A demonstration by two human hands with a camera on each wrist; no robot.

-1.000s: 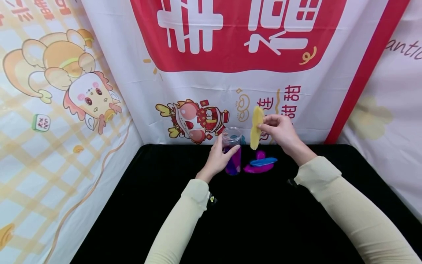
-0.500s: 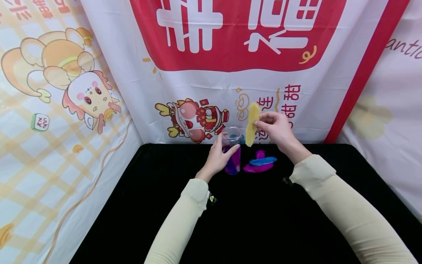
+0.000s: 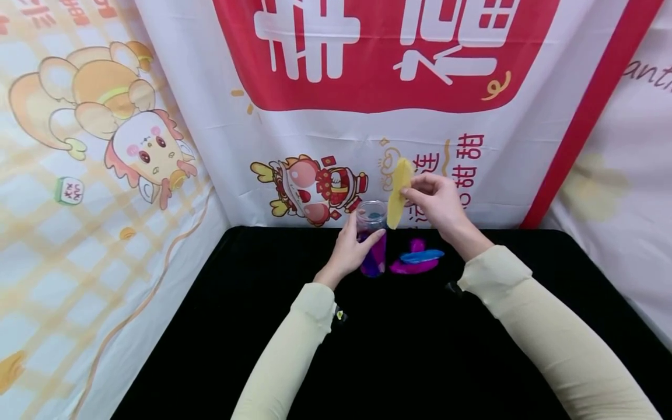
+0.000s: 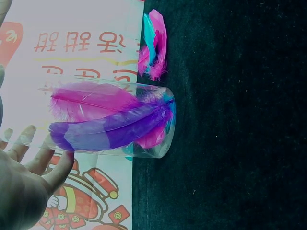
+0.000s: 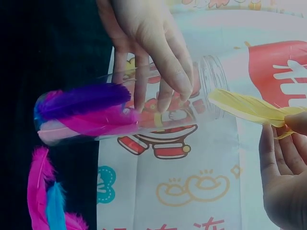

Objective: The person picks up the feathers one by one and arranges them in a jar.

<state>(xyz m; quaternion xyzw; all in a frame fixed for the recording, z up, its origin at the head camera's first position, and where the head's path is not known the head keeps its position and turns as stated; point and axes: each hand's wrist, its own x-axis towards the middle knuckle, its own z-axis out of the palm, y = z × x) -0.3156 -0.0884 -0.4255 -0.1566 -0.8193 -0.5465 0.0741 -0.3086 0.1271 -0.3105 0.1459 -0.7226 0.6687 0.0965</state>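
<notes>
My left hand grips a clear jar that stands upright at the back of the table, its threaded mouth uncovered. Inside lie a purple feather, a pink feather and some blue near the bottom. Between thumb and fingers my right hand pinches a yellow feather. In the right wrist view the tip of that yellow feather overlaps the jar's mouth; whether it is inside I cannot tell. On the table just right of the jar lie a blue feather and magenta feathers.
A black cloth covers the table. Behind its back edge hangs a printed white and red curtain. Another patterned curtain stands along the left side, and a pale one along the right.
My right hand has moved left, bringing the yellow feather from the jar's right side up close to its mouth. The left hand and the jar have stayed in place.
</notes>
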